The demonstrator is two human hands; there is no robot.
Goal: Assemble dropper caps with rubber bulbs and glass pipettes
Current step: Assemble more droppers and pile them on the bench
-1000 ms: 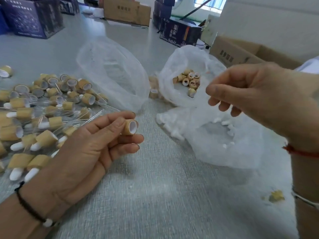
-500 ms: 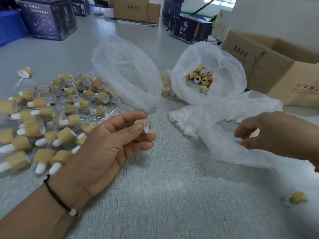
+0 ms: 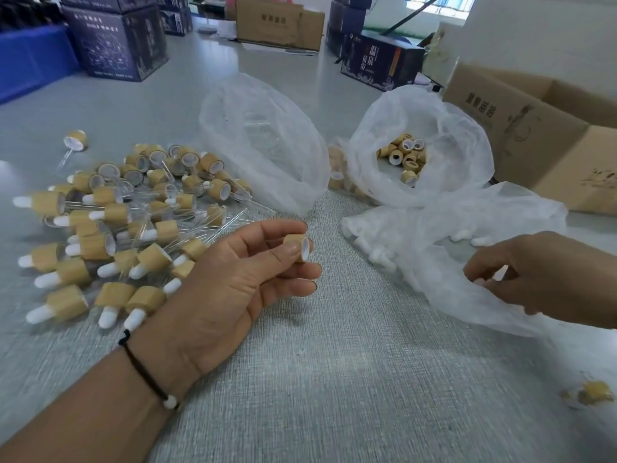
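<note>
My left hand [image 3: 233,289] lies palm-up on the grey cloth and pinches one bamboo-coloured cap [image 3: 298,246] between thumb and fingers, its white open end facing right. My right hand [image 3: 534,279] is at the crumpled plastic bag of white rubber bulbs [image 3: 377,253], fingers curled over the film. Something white shows at its fingertips; whether it is a bulb or the film I cannot tell. A second bag [image 3: 467,168] holds loose caps [image 3: 405,155]. A third bag [image 3: 267,138] holds clear glass pipettes.
A heap of assembled droppers [image 3: 117,222] covers the table on the left, right beside my left wrist. An open cardboard box [image 3: 534,128] stands at the right. Dark printed boxes [image 3: 117,45] and a blue crate [image 3: 30,58] are at the back. A yellow scrap [image 3: 594,392] lies front right.
My right hand has come down from above the cap bag to the bulb bag on the right. My left hand keeps the cap where it was.
</note>
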